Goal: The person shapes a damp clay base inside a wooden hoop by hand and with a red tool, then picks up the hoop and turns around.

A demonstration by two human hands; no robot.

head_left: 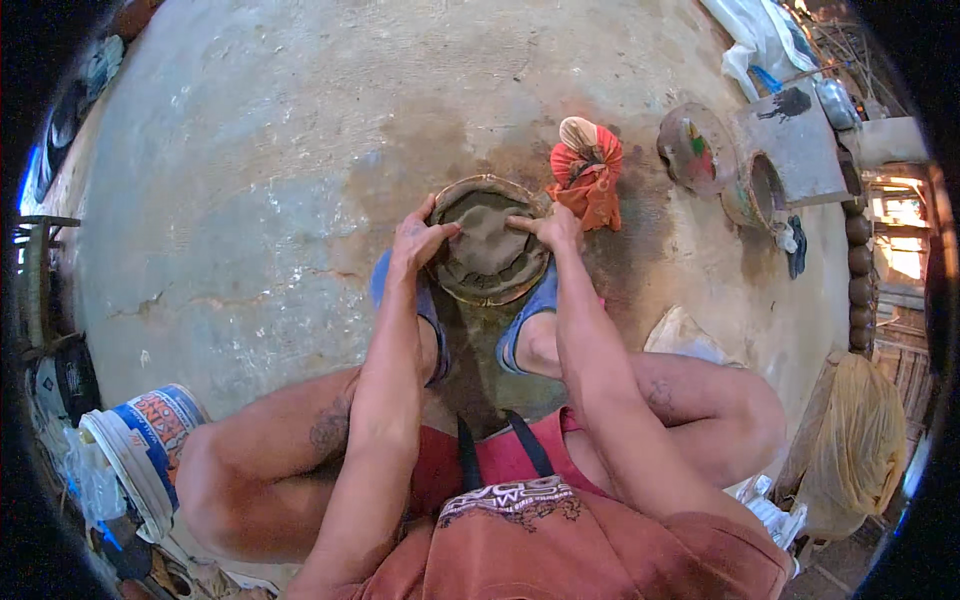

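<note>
Between my feet on the floor sits a shallow round mould (pixel 490 298) with a wavy rim. Wet grey-brown clay (pixel 487 240) lines it, uneven on top and ragged along its edge. My left hand (pixel 418 240) grips the left side, its thumb over the clay and its fingers along the outer rim. On the opposite side my right hand (pixel 552 228) holds the rim, with the thumb reaching in onto the clay. Just beyond that hand rests a bundle of orange-red cloth (pixel 588 180) with a pale rounded top.
At the right are a rounded clay-coloured vessel (pixel 690 148), an open pot (pixel 755 190) on its side and a grey board (pixel 795 145). A white and blue bucket (pixel 150 440) stands left of my knee. A yellowish mesh sack (pixel 850 440) lies at the lower right.
</note>
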